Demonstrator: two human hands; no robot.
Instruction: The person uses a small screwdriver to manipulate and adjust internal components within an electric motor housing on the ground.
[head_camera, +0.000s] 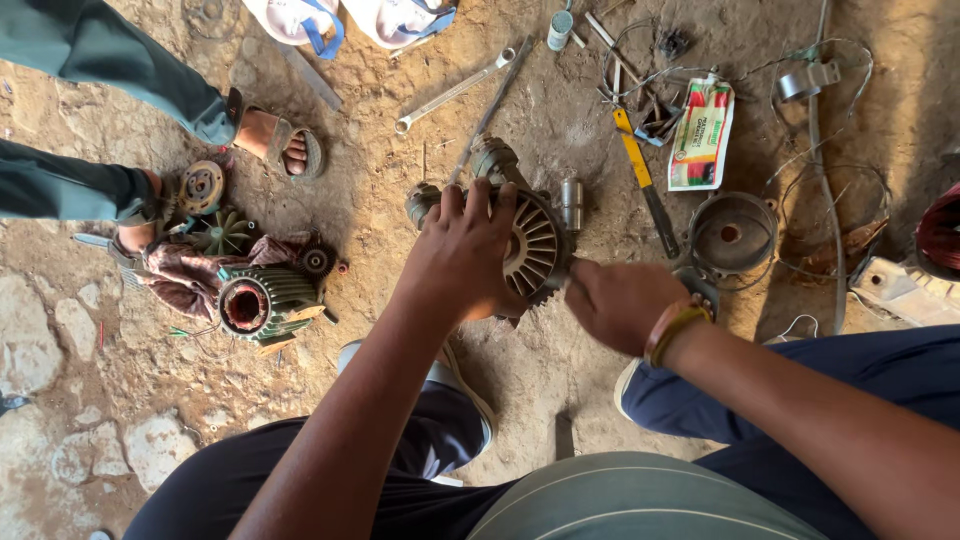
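A finned metal motor part (535, 245) is held down on the dirt floor (380, 190), just in front of the person's knees. The left hand (465, 250) is spread over its top and left side, fingers curled over the rim, so the part is pinned in place. The right hand (620, 300) is closed at the part's right edge; something small seems to be gripped in it, but what it is cannot be told. A wristband is worn on that arm.

The step in hand appears to be work on the part's right rim, with one hand steadying and the other applying force or a tool. The next move would call for the left hand's hold to be kept firm so the part does not roll on the uneven ground, and for the right hand's effort to be directed squarely at the rim.

Around the part, a spanner (455, 90), a long rod (490, 108), a round metal cover (733, 232) and a white and green packet (702, 135) are laid out. A second motor body (258, 303) lies to the left, near another person's sandalled foot (275, 138).
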